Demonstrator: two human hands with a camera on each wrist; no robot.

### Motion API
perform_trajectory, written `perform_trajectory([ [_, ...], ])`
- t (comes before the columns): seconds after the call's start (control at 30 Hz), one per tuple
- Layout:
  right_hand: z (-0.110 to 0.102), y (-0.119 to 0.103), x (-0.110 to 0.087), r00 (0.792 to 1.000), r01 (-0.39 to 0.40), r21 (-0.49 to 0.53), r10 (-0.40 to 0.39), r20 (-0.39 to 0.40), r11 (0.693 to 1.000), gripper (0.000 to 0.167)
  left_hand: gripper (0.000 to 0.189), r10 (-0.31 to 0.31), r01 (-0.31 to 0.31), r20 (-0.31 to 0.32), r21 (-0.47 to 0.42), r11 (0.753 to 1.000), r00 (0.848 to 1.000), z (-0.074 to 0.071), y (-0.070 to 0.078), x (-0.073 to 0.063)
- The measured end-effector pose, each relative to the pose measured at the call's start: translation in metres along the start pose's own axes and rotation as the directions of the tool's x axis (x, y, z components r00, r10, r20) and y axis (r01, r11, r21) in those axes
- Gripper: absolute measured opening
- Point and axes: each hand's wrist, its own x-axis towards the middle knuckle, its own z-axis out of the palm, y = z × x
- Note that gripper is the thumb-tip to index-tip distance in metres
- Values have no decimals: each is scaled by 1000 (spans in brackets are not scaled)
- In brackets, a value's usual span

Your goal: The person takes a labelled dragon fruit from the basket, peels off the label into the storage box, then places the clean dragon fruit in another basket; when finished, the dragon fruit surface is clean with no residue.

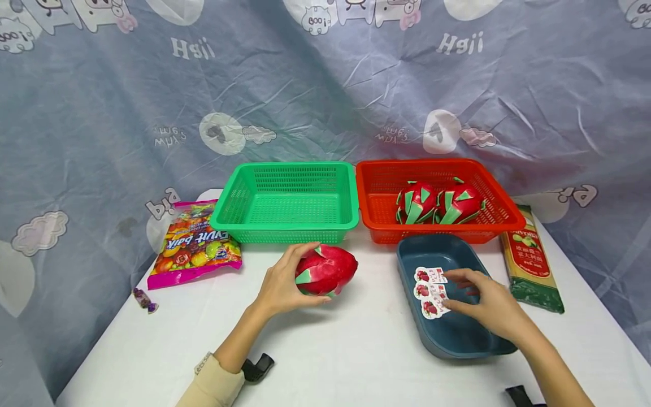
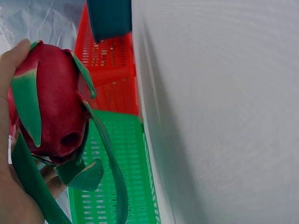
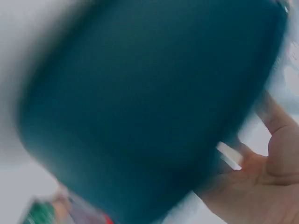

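Note:
My left hand point(image 1: 285, 282) grips a red toy dragon fruit point(image 1: 330, 270) with green scales, thumb and fingers on opposite sides, over the white table. The left wrist view shows the same dragon fruit point(image 2: 56, 102) close up. My right hand point(image 1: 490, 302) is over the dark blue tray point(image 1: 470, 345), thumb and fingers spread apart beside three small white labels point(image 1: 431, 291) printed with red fruit. Whether a fingertip touches a label I cannot tell. The blurred tray point(image 3: 140, 102) fills most of the right wrist view and hides the fingertips there.
A green basket point(image 1: 287, 234) stands at the back beside a red basket point(image 1: 378, 220) holding two dragon fruits point(image 1: 439, 202). On the left lie a candy bag point(image 1: 198, 243) and a wrapped candy point(image 1: 145, 300). At the right lies a green-and-red packet point(image 1: 531, 260).

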Motion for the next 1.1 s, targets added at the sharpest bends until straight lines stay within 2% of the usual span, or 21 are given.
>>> perform_trajectory([
  [0.1,-35,-4,2,998,-3,23,5,-70,1000,53,96,3,-3,-3,-4,1000,1000,-1,-1,0],
  [0.17,-59,0,8,988,-19,28,23,-153,999,51,96,4,-4,-3,-8,1000,1000,-2,-1,0],
  [0.27,-89,15,24,950,-64,47,75,-303,997,52,97,4,-5,-5,-11,1000,1000,-2,-1,1],
  [0.33,-102,31,38,917,-77,78,101,-386,994,54,96,3,-3,-5,-8,1000,1000,-2,-1,1],
  [0.4,-110,52,52,896,-72,134,123,-427,988,57,96,2,-2,-6,-10,1000,1000,-3,-1,1],
  [0.43,-113,63,58,895,-70,164,134,-425,984,59,96,3,-3,-7,-10,1000,1000,-3,-1,1],
  [0.53,-113,96,75,912,-75,243,165,-375,967,63,96,7,-7,-5,-16,1000,1000,-3,0,1],
  [0.67,-103,134,92,955,-115,329,195,-223,937,70,96,2,-2,-4,-15,1000,1000,-3,-1,1],
  [0.73,-98,151,97,973,-129,354,187,-134,926,72,96,0,0,-6,-16,1000,1000,-3,-1,1],
  [0.83,-89,171,101,986,-146,362,166,-24,920,71,96,3,-4,-12,-22,1000,1000,-2,-2,1],
  [0.93,-81,184,101,989,-148,428,143,44,892,69,96,0,0,-14,-26,1000,1000,-2,-2,1],
  [1.03,-75,189,100,990,-139,591,116,78,795,68,96,-20,19,-15,-33,999,1000,-2,-2,1],
  [1.1,-72,189,100,992,-124,691,86,88,712,68,96,-38,38,-15,-47,998,999,-2,-1,2],
])
